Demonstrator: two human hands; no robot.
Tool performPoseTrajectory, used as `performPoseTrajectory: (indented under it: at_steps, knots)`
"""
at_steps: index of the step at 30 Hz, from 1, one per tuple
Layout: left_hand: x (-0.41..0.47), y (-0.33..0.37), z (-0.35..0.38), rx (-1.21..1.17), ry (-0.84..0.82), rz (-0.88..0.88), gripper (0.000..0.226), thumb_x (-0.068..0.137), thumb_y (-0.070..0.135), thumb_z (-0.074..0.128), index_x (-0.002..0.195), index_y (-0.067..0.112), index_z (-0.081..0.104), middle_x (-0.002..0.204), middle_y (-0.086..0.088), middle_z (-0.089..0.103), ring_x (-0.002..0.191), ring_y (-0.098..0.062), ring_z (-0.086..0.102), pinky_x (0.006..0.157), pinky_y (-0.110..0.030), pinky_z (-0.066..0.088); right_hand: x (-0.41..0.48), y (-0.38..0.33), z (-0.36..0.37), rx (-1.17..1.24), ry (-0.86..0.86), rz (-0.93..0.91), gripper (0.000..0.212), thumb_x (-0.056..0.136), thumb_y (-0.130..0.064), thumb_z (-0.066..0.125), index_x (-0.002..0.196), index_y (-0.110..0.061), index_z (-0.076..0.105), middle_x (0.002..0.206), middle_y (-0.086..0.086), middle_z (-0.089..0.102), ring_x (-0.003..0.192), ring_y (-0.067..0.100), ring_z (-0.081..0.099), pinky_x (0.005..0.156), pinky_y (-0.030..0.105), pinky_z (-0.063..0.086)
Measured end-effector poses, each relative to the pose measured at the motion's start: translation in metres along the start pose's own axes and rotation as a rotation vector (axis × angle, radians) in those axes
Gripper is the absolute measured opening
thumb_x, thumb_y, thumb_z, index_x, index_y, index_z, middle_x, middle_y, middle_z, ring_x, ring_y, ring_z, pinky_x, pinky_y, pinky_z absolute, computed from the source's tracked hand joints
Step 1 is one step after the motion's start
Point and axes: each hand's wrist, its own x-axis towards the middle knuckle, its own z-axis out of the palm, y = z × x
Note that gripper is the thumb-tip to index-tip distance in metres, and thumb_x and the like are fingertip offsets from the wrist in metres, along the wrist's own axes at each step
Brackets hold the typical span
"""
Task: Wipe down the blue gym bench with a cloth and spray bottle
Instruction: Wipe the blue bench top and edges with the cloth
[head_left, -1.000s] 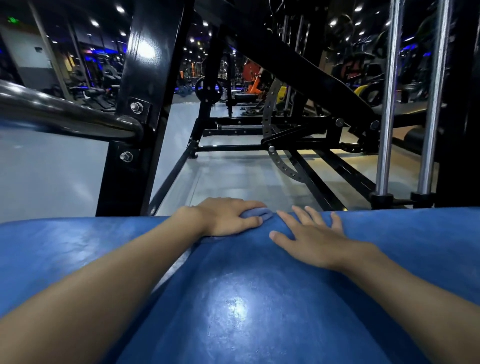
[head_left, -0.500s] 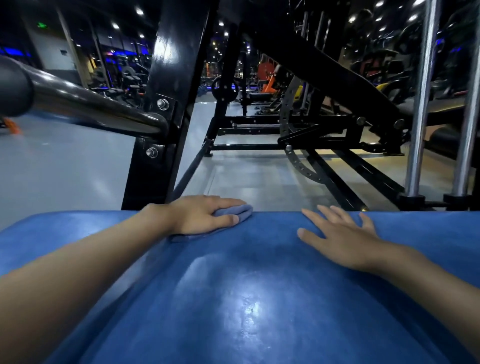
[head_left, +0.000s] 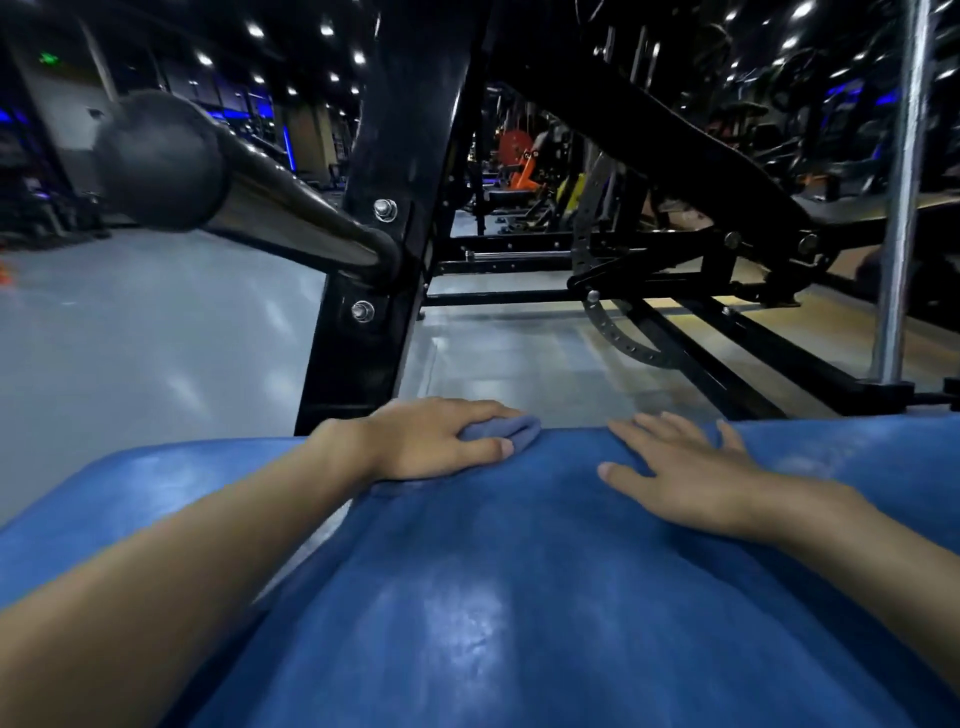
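Wiping tip: L hand (head_left: 436, 439) has fingers curled over bunched cloth (head_left: 501, 431) at far edge of bench (head_left: 519, 597). Keep even pressure, overlap strokes, follow the edge lip. R hand (head_left: 685, 483) lies flat on bench, fingers spread, holding nothing; good brace. Count: 2 hands, 1 cloth, 1 bench; no bottle in view.

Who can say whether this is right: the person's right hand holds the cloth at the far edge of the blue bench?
Not quite. The head view shows the left hand holding the cloth at the far edge of the blue bench; the right hand lies flat and empty.
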Motion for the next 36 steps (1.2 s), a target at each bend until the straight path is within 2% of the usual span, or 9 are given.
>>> performPoseTrajectory:
  at_steps: [3,8,11,15,18,22,29,32,36]
  knots:
    - [-0.025,-0.03,-0.007,0.027,0.016,-0.07,0.044,0.091,0.072,0.038,0.133,0.068,0.029,0.137,0.03,0.052,0.125,-0.004,0.05,0.108,-0.039,0.037,-0.001,-0.02,0.0,0.009,0.001,-0.021,0.064,0.095,-0.061,0.022,0.152,-0.035,0.01,0.163,-0.008,0.003,0.149,0.016,-0.009,0.117,0.055,-0.007]
    - [-0.005,-0.004,0.001,0.075,-0.008,-0.008,0.039,0.091,0.068,0.038,0.127,0.052,0.044,0.127,0.02,0.06,0.116,-0.01,0.056,0.102,-0.04,0.04,0.0,-0.05,0.011,-0.016,0.012,-0.102,0.066,0.092,-0.067,0.017,0.151,-0.042,0.004,0.163,-0.008,0.001,0.149,0.018,-0.008,0.117,0.053,-0.009]
    - [-0.004,-0.008,0.001,0.016,0.014,-0.001,0.04,0.092,0.069,0.037,0.13,0.058,0.042,0.128,0.026,0.058,0.117,-0.004,0.053,0.098,-0.032,0.038,-0.001,-0.048,0.007,-0.001,-0.001,-0.073,0.063,0.093,-0.065,0.021,0.15,-0.043,0.008,0.162,-0.009,0.005,0.149,0.015,-0.006,0.117,0.053,-0.007]
    - [-0.034,-0.044,-0.009,0.04,0.02,-0.05,0.04,0.091,0.071,0.037,0.131,0.065,0.037,0.128,0.029,0.057,0.117,-0.003,0.053,0.099,-0.033,0.038,0.002,-0.069,0.004,0.046,0.046,-0.121,0.056,0.096,-0.052,0.031,0.148,-0.034,0.021,0.16,-0.008,0.015,0.148,0.012,-0.001,0.118,0.052,-0.005]
    - [-0.055,-0.077,-0.016,0.029,0.048,-0.126,0.04,0.089,0.073,0.037,0.128,0.066,0.038,0.122,0.026,0.061,0.114,-0.008,0.057,0.101,-0.036,0.042,-0.002,-0.093,0.005,0.055,0.017,-0.213,0.059,0.097,-0.056,0.027,0.151,-0.034,0.016,0.161,-0.006,0.012,0.148,0.014,0.001,0.119,0.049,-0.006]
    - [-0.052,-0.068,-0.014,0.092,0.064,-0.151,0.039,0.092,0.069,0.035,0.129,0.057,0.043,0.12,0.017,0.064,0.112,-0.014,0.057,0.091,-0.032,0.039,0.001,-0.114,0.004,0.049,0.006,-0.222,0.063,0.094,-0.064,0.022,0.149,-0.034,0.02,0.156,-0.002,0.022,0.146,0.02,0.011,0.118,0.052,-0.001]
    - [-0.061,-0.089,-0.015,0.017,0.065,-0.161,0.044,0.086,0.077,0.033,0.128,0.065,0.041,0.12,0.02,0.063,0.11,-0.012,0.057,0.099,-0.036,0.043,0.012,-0.154,0.009,-0.007,0.001,-0.28,0.067,0.089,-0.07,0.019,0.141,-0.029,0.028,0.144,-0.003,0.033,0.141,0.02,0.022,0.115,0.053,0.01]
    - [-0.078,-0.114,-0.022,0.042,0.049,-0.225,0.053,0.081,0.082,0.025,0.129,0.064,0.038,0.127,0.019,0.061,0.116,-0.014,0.055,0.102,-0.042,0.041,0.016,-0.182,0.012,-0.011,0.003,-0.335,0.07,0.088,-0.071,0.02,0.144,-0.029,0.026,0.147,-0.002,0.032,0.142,0.019,0.019,0.116,0.052,0.009]
    - [-0.11,-0.145,-0.03,0.02,0.08,-0.31,0.047,0.087,0.077,0.028,0.132,0.065,0.036,0.133,0.019,0.059,0.12,-0.013,0.054,0.103,-0.039,0.039,0.02,-0.221,0.018,-0.04,-0.001,-0.422,0.071,0.088,-0.072,0.019,0.146,-0.03,0.021,0.154,0.004,0.023,0.145,0.02,0.012,0.116,0.051,0.006]
